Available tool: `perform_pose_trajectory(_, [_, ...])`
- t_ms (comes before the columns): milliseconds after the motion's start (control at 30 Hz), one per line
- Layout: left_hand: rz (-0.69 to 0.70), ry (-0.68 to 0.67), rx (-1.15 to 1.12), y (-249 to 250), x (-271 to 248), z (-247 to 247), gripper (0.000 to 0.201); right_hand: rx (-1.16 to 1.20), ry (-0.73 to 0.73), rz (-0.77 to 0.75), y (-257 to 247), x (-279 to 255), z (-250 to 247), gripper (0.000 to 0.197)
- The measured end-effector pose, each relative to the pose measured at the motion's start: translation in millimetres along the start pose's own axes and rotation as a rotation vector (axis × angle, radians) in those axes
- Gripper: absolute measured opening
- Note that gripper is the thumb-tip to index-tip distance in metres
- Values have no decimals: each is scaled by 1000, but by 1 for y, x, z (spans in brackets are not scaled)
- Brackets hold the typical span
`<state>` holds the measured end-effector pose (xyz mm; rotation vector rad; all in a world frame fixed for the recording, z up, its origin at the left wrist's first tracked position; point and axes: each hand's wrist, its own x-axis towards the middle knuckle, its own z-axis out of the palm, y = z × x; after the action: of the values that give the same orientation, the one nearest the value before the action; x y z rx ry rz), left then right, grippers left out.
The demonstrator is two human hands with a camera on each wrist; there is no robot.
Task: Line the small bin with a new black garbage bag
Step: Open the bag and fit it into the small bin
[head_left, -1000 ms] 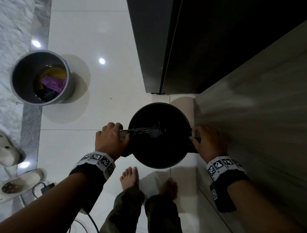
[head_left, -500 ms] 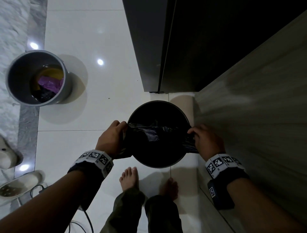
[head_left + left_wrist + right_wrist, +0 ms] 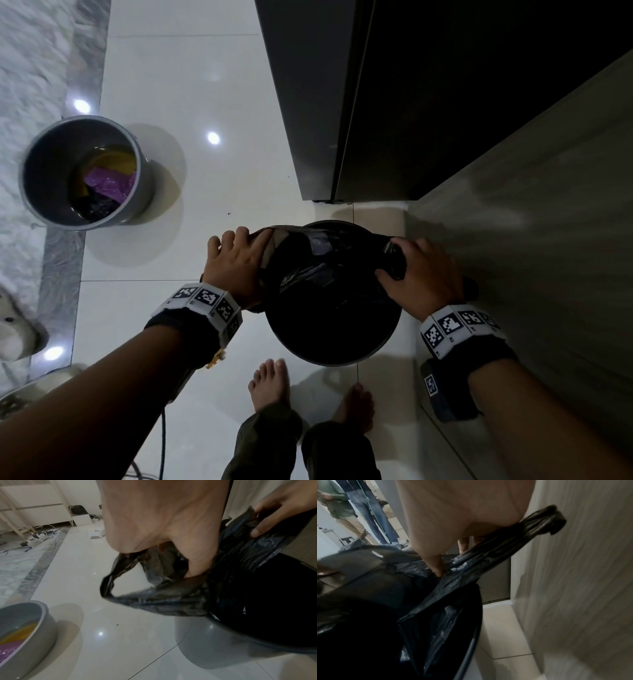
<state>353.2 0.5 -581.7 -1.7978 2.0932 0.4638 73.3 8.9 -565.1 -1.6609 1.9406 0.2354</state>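
Note:
A small grey round bin [image 3: 337, 353] [image 3: 214, 649] stands on the white tiles just in front of my bare feet. A black garbage bag [image 3: 315, 270] [image 3: 171, 599] [image 3: 436, 608] hangs into it, its mouth stretched across the top. My left hand [image 3: 239, 260] [image 3: 171, 547] grips the bag's left edge, with a loop handle sticking out past the fingers. My right hand [image 3: 414, 270] [image 3: 453, 540] grips the right edge; a bunched handle pokes out beside the wall. The bin's inside is dark.
A second grey bin [image 3: 85, 171] [image 3: 22, 635] holding purple and yellow rubbish stands on the floor to the left. A dark cabinet [image 3: 376, 102] rises behind the small bin and a wood-grain panel [image 3: 531, 240] [image 3: 582, 588] close on its right. Slippers [image 3: 13, 329] and cables lie at far left.
Both hands have lifted the bag's edges and pulled them apart toward the far rim, spreading the mouth wider over the bin. The head view has tilted slightly.

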Motion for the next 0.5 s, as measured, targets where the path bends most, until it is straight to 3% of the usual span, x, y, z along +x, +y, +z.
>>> perform_pose_trajectory(200, [-121, 71, -199, 11, 4, 16, 68, 16, 7, 13, 0, 7, 2, 50])
perform_pose_trajectory(300, [-190, 162, -347, 17, 12, 24, 73, 59, 24, 14, -2, 16, 3, 45])
perform_pose_trajectory(500, [-245, 142, -412, 19, 24, 23, 64, 64, 66, 9, 3, 31, 8, 38])
